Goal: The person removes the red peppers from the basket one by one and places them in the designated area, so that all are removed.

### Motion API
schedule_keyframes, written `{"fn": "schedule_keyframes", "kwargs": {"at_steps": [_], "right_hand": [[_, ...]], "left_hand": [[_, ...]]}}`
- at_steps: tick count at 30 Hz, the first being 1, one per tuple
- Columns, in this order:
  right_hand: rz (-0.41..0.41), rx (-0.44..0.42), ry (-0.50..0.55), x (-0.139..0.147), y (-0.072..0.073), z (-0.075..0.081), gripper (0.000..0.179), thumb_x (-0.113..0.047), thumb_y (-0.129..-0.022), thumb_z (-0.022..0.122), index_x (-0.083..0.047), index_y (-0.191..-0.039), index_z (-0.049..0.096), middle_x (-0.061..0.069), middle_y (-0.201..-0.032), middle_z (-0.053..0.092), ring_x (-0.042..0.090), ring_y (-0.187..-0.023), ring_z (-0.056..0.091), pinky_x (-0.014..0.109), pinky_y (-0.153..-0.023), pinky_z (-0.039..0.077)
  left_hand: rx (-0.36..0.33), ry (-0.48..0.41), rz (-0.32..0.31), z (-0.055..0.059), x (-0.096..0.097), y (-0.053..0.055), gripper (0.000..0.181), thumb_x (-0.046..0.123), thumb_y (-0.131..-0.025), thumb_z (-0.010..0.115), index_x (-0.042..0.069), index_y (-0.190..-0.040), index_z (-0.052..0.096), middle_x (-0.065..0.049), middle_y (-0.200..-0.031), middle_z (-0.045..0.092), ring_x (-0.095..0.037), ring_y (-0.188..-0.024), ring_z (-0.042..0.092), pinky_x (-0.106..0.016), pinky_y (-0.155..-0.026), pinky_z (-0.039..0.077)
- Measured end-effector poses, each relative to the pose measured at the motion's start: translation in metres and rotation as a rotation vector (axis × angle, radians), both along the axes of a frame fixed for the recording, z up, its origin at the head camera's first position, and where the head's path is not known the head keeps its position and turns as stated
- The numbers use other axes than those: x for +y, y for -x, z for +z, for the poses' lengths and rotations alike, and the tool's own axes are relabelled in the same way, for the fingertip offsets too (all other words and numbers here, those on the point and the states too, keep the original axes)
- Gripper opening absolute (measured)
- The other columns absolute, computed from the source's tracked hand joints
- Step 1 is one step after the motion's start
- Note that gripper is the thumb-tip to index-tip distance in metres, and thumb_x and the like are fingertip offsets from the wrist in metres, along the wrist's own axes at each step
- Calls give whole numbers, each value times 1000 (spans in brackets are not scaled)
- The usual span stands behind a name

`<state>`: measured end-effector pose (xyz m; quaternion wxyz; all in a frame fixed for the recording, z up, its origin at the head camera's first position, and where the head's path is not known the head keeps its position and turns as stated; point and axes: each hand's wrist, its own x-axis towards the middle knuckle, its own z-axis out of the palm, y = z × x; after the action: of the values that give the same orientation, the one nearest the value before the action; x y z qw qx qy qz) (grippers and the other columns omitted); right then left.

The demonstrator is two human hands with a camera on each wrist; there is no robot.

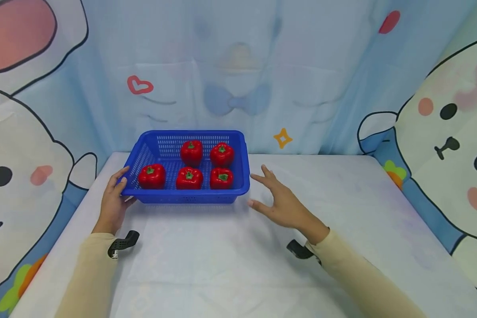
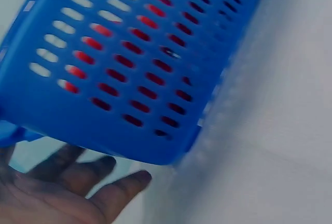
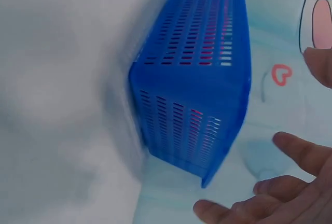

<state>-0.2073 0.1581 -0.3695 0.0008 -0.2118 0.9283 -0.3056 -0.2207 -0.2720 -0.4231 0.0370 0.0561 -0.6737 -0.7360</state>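
A blue plastic basket (image 1: 191, 198) with slotted walls holds several red bell peppers (image 1: 188, 178) with green stems, spread over its floor in two rows. My left hand (image 1: 113, 201) is at the basket's left end, fingertips right at the rim. In the left wrist view, its fingers (image 2: 122, 190) reach out loosely beside the slotted end wall. To the right of the basket, my right hand (image 1: 280, 201) has its fingers spread and holds nothing. The right wrist view shows a gap between these fingers (image 3: 298, 154) and the basket's wall (image 3: 179, 136).
A white cloth (image 1: 206, 265) covers the table under the basket. Behind it hangs a light blue curtain (image 1: 302, 88) printed with cartoon animals, close to the basket's far side. Each wrist carries a black camera mount (image 1: 125, 243).
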Motion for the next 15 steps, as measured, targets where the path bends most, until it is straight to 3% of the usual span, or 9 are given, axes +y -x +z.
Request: {"fn": "schedule_keyframes", "kwargs": {"at_steps": [3,6,11,13,15], "right_hand": [[10,-66,78,-20,35,1,76,-46,-89,66,-23,-154,33,12,-167,5,40,-151,18,62,-111,34],[12,-111,79,-37,65,0,77,-45,-88,68,-25,-153,34,14,-167,0,43,-152,9,65,-112,29],[19,-115,-97,-57,97,-2,84,-44,-79,77,-22,-151,40,23,-164,-11,54,-145,-19,76,-107,21],[23,-102,-178,-63,104,-3,85,-43,-76,80,-20,-149,43,25,-163,-13,54,-144,-23,75,-109,19],[29,-70,-252,-70,110,-2,85,-43,-73,82,-19,-147,47,27,-162,-11,52,-145,-23,71,-114,10]], "left_hand": [[6,50,26,-3,1,2,47,44,-105,30,41,-152,28,-4,-167,5,-40,-150,19,-60,-119,21],[10,94,40,-7,2,4,45,43,-106,27,43,-151,27,-4,-167,6,-39,-150,20,-60,-118,23],[13,132,52,-13,5,7,44,43,-105,27,45,-149,28,-3,-167,8,-39,-150,23,-60,-117,26],[16,133,52,-14,4,8,44,43,-105,28,45,-149,29,-3,-167,9,-39,-149,23,-61,-117,26],[23,128,49,-14,2,8,44,43,-105,28,44,-149,28,-2,-167,9,-38,-150,23,-61,-117,26]]}}
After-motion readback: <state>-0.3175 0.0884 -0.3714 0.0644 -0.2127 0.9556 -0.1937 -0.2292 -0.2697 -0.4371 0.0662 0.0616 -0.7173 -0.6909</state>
